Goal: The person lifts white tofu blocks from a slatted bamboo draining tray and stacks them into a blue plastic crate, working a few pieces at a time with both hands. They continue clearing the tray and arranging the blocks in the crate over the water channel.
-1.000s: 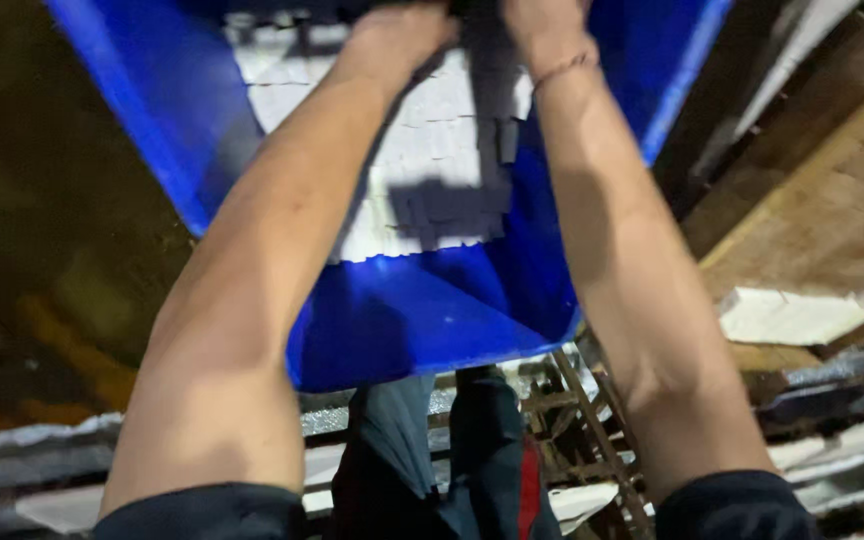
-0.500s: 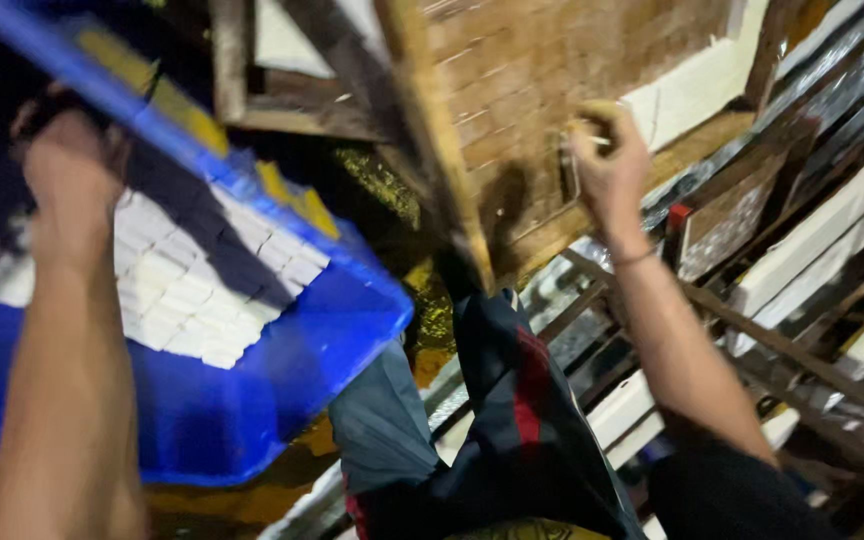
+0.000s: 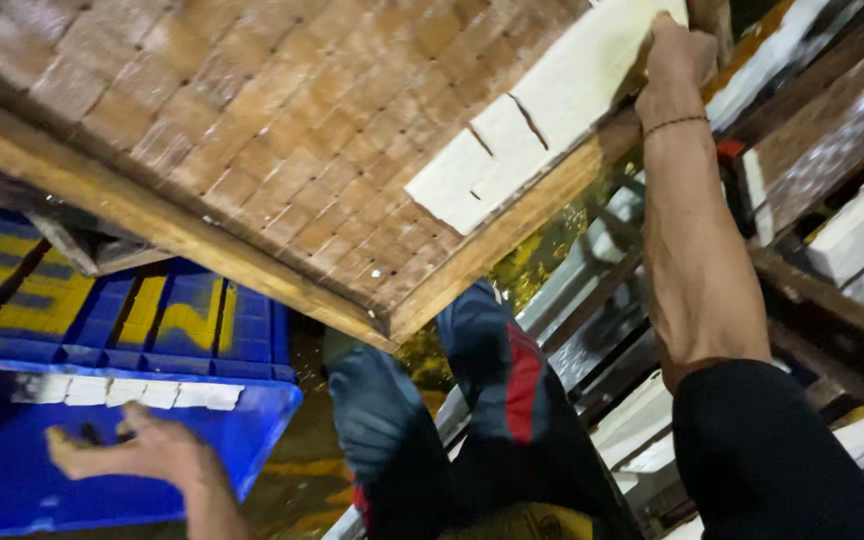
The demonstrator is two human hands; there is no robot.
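Observation:
My right hand (image 3: 674, 62) grips the far edge of a shallow wooden tray (image 3: 282, 150) that is tilted up in front of me. The tray bottom is a worn brown grid, and a few white cut blocks (image 3: 542, 115) lie in its upper right part. My left hand (image 3: 137, 450) is low at the left with fingers spread, holding nothing, just over the rim of a blue plastic crate (image 3: 102, 430). A row of white blocks (image 3: 127, 392) shows inside that crate along its far wall.
Wooden racks with more trays of white blocks (image 3: 857, 235) stand at the right. My legs in dark trousers with a red stripe (image 3: 512, 400) are below the tray. The floor underneath looks wet and yellowish (image 3: 292, 470).
The view swung from the blue crate to the wooden tray. My right hand left the crate and took hold of the tray's edge. My left hand came off the crate and opened.

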